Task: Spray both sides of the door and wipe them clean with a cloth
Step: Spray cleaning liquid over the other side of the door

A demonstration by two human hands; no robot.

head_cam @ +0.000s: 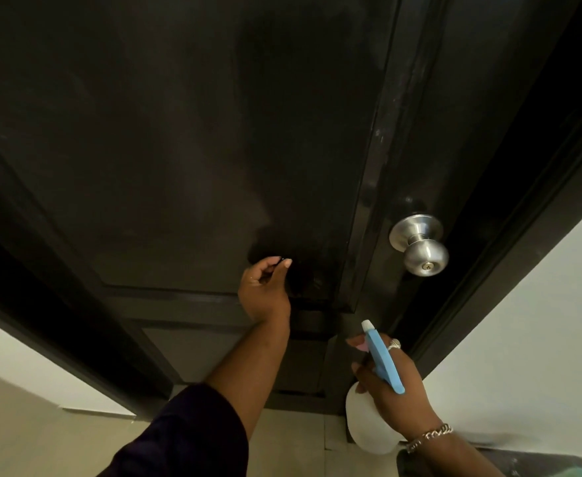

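Dark panelled door point(186, 139) fills view, shut in its frame; steel knob point(420, 244) at right stile. Left hand point(265, 294) raised against lower part of upper panel, fingers curled, gripping dark cloth point(301, 280) held to door. Right hand point(391, 383) lower, below knob, fingers wrapped round spray bottle point(368, 425); blue trigger head, white nozzle aimed at door. Ring, chain bracelet on right hand. No legible writing on bottle.

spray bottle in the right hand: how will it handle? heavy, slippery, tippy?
The spray bottle is probably light: translucent white plastic, one-handed by the right hand. Fill level can't be judged. The smooth rounded body could slip if wet, though the blue trigger head gives a hooked hold.
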